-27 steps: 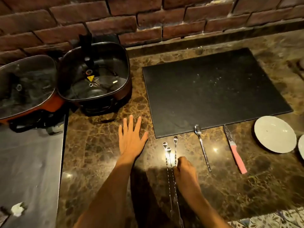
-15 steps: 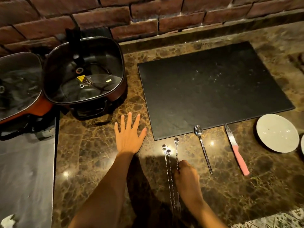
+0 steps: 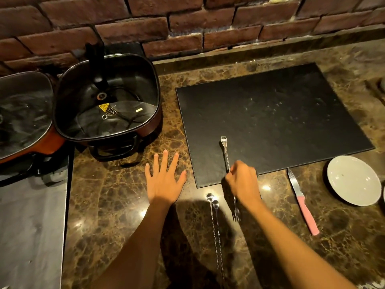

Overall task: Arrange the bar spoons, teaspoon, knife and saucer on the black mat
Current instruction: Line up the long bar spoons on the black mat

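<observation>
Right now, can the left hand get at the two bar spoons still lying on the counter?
Probably yes. The left hand lies flat and empty on the counter, and the two bar spoons lie just beside it with nothing between. The right hand, holding the third bar spoon, stays clear.

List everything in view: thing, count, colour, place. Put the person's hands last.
black mat: one, black, on the counter right of centre.
held bar spoon: one, silver, bowl end over the mat's near left part, forked end toward the person.
bar spoons on the counter: two, silver, side by side near the mat's front left corner.
knife: one, steel blade with pink handle, on the counter near the mat's front edge.
saucer: one, white, right of the knife.
electric pots: two, dark inside, reddish outside, at left by the wall.
brick wall: one, red-brown, behind the counter.
counter: one, brown marble.
teaspoon: not visible now.
left hand: flat on the counter, fingers spread.
right hand: closed on the held bar spoon.
</observation>
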